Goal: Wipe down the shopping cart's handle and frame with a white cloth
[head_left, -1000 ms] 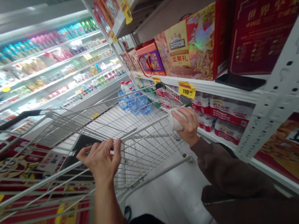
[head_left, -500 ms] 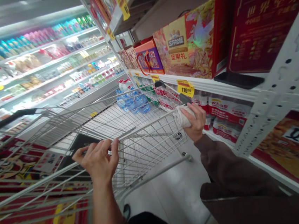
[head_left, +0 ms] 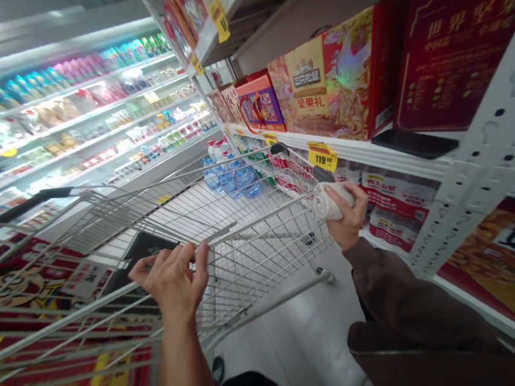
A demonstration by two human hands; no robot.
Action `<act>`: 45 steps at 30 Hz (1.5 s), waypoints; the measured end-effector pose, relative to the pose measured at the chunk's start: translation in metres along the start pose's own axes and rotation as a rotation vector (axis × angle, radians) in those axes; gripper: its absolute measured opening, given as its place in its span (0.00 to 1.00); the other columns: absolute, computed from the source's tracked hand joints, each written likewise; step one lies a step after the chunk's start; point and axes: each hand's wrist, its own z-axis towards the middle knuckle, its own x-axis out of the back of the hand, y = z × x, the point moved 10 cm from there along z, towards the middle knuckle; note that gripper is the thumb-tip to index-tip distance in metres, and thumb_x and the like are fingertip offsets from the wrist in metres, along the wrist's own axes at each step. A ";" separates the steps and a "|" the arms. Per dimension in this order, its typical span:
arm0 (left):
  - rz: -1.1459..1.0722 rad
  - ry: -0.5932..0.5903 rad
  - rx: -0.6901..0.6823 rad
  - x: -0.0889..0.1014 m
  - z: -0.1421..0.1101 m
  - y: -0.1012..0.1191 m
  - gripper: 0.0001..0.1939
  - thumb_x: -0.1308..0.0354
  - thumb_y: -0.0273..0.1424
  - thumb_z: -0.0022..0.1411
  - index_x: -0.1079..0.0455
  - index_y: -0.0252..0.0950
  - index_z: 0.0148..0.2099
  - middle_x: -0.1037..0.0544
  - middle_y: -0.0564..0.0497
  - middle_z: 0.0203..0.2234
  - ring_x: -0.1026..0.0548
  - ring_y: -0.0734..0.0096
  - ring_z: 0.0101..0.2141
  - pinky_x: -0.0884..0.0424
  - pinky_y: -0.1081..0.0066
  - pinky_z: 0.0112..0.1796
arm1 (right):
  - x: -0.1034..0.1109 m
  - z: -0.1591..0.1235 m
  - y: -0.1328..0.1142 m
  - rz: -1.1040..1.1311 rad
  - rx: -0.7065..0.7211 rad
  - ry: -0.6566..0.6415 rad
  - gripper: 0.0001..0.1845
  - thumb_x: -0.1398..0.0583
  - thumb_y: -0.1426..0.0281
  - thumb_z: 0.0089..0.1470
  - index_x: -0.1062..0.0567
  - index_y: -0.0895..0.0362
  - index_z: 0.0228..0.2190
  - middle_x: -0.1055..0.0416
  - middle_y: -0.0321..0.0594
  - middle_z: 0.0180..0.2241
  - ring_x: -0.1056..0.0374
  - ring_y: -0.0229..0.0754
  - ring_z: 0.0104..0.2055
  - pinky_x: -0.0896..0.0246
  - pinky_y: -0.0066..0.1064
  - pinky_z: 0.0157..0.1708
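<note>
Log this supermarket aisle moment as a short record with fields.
Left hand: on the side rail of the wire shopping cart
Right hand: holding a white cloth at the cart's rail
Right sleeve: brown
Shelf beside cart: nut gift boxes above a yellow price tag reading 119
Across aisle: refrigerated display case

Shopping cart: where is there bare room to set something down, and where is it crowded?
Open wire mesh of the shopping cart lies between the left hand and the right hand. Grey aisle floor is open beside the cart. Crowded: the boxed gift sets, packed side by side.
</note>
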 end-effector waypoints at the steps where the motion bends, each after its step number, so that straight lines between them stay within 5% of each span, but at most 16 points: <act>1: -0.005 -0.001 0.004 0.000 0.000 0.000 0.21 0.50 0.40 0.68 0.43 0.40 0.23 0.33 0.55 0.17 0.34 0.65 0.28 0.48 0.55 0.48 | -0.004 -0.001 0.001 0.020 0.003 -0.010 0.20 0.38 0.70 0.56 0.23 0.49 0.51 0.34 0.45 0.52 0.34 0.50 0.55 0.33 0.45 0.55; 8: 0.005 0.009 0.011 -0.001 -0.001 0.001 0.21 0.51 0.41 0.69 0.43 0.40 0.23 0.32 0.55 0.18 0.34 0.66 0.28 0.48 0.55 0.49 | -0.009 -0.056 0.011 0.032 0.161 -0.196 0.11 0.38 0.70 0.55 0.20 0.51 0.40 0.28 0.44 0.45 0.31 0.48 0.49 0.31 0.45 0.51; 14: 0.007 0.005 0.008 -0.006 -0.003 -0.009 0.21 0.50 0.42 0.69 0.41 0.40 0.24 0.33 0.55 0.18 0.34 0.65 0.28 0.47 0.54 0.49 | -0.003 -0.017 0.019 0.007 0.031 -0.122 0.15 0.38 0.68 0.56 0.21 0.49 0.46 0.29 0.44 0.49 0.31 0.49 0.52 0.33 0.46 0.53; 17: -0.032 0.049 0.026 -0.006 -0.006 0.003 0.17 0.50 0.40 0.70 0.32 0.40 0.30 0.26 0.51 0.26 0.29 0.58 0.37 0.45 0.49 0.51 | -0.011 -0.010 0.007 0.035 0.036 -0.124 0.18 0.41 0.70 0.58 0.23 0.49 0.50 0.30 0.45 0.53 0.34 0.50 0.58 0.35 0.46 0.57; 19: -0.133 0.079 -0.017 -0.007 -0.007 0.035 0.13 0.51 0.37 0.71 0.26 0.42 0.45 0.22 0.46 0.44 0.30 0.52 0.51 0.45 0.47 0.53 | -0.016 -0.022 -0.003 0.019 0.056 -0.176 0.19 0.43 0.71 0.59 0.24 0.49 0.51 0.30 0.46 0.55 0.35 0.51 0.60 0.36 0.47 0.58; 21: -0.221 0.016 -0.145 -0.018 -0.007 0.089 0.17 0.50 0.36 0.71 0.31 0.44 0.59 0.28 0.47 0.59 0.35 0.53 0.61 0.50 0.46 0.61 | -0.017 -0.038 -0.014 0.004 0.111 -0.230 0.18 0.43 0.72 0.59 0.24 0.49 0.50 0.30 0.45 0.55 0.35 0.50 0.61 0.36 0.47 0.59; 24: -0.326 -0.106 -0.321 -0.039 -0.008 0.169 0.25 0.50 0.38 0.71 0.42 0.48 0.68 0.38 0.51 0.68 0.45 0.56 0.68 0.54 0.50 0.66 | -0.010 -0.046 -0.025 0.003 0.179 -0.221 0.17 0.38 0.71 0.57 0.23 0.48 0.49 0.32 0.44 0.55 0.33 0.50 0.57 0.34 0.46 0.57; 27: -0.387 -0.145 -0.370 -0.056 -0.013 0.210 0.26 0.51 0.39 0.71 0.43 0.47 0.69 0.41 0.53 0.69 0.48 0.58 0.70 0.55 0.52 0.68 | -0.001 -0.028 -0.012 -0.072 0.089 -0.090 0.19 0.35 0.67 0.55 0.22 0.48 0.49 0.36 0.46 0.55 0.35 0.53 0.57 0.33 0.48 0.55; 31: -0.417 -0.148 -0.294 -0.077 -0.024 0.214 0.27 0.50 0.38 0.70 0.42 0.47 0.69 0.40 0.52 0.69 0.46 0.56 0.69 0.53 0.50 0.68 | -0.014 -0.020 0.010 -0.128 0.058 -0.133 0.17 0.39 0.66 0.58 0.23 0.49 0.49 0.33 0.47 0.52 0.35 0.51 0.57 0.34 0.47 0.56; 37: -0.414 -0.186 -0.213 -0.093 -0.036 0.209 0.26 0.50 0.38 0.70 0.41 0.47 0.69 0.42 0.51 0.70 0.47 0.54 0.69 0.52 0.48 0.67 | -0.016 -0.061 0.020 -0.030 0.169 -0.364 0.16 0.40 0.71 0.57 0.22 0.50 0.46 0.27 0.43 0.48 0.31 0.47 0.52 0.34 0.44 0.54; 43: -0.430 -0.153 -0.140 -0.094 -0.041 0.211 0.26 0.54 0.35 0.72 0.43 0.44 0.70 0.43 0.49 0.70 0.50 0.55 0.70 0.55 0.47 0.68 | -0.005 -0.023 0.023 -0.047 0.071 -0.197 0.19 0.39 0.71 0.56 0.23 0.50 0.50 0.28 0.44 0.51 0.33 0.48 0.55 0.37 0.43 0.56; 45: -0.438 -0.126 -0.108 -0.097 -0.051 0.208 0.26 0.54 0.34 0.72 0.43 0.43 0.70 0.44 0.48 0.70 0.53 0.56 0.71 0.55 0.48 0.68 | -0.013 -0.027 0.023 -0.044 0.084 -0.243 0.19 0.40 0.71 0.57 0.23 0.50 0.50 0.28 0.44 0.51 0.34 0.48 0.56 0.39 0.43 0.58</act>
